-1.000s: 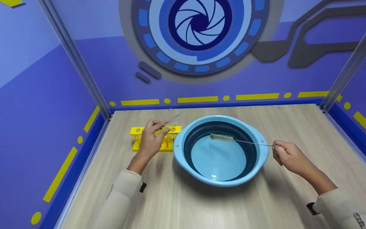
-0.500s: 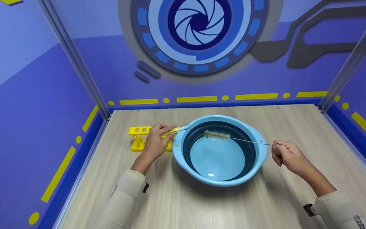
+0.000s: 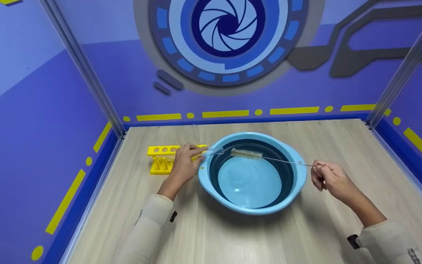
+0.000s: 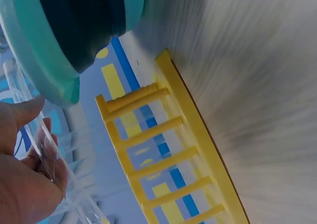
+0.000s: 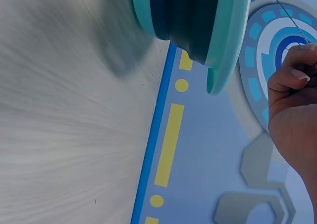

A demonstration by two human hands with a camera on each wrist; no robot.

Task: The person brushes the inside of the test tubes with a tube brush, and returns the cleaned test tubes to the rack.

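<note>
A clear test tube is pinched between the thumb and fingers of my left hand. In the head view its mouth end reaches over the left rim of the blue basin, close to the bristles. My right hand grips the thin wire handle of a test tube brush from the right side. The brush's pale bristled head hangs over the basin and points left at the tube, a small gap apart. Water seems to lie in the basin.
A yellow test tube rack stands left of the basin, partly behind my left hand. Faint clear tubes seem to stand in it. Printed walls enclose the wooden table at the back and sides.
My left hand has lowered and moved right, tipping the tube from slanting upward to nearly level over the basin rim. The brush head has shifted slightly left toward it.
</note>
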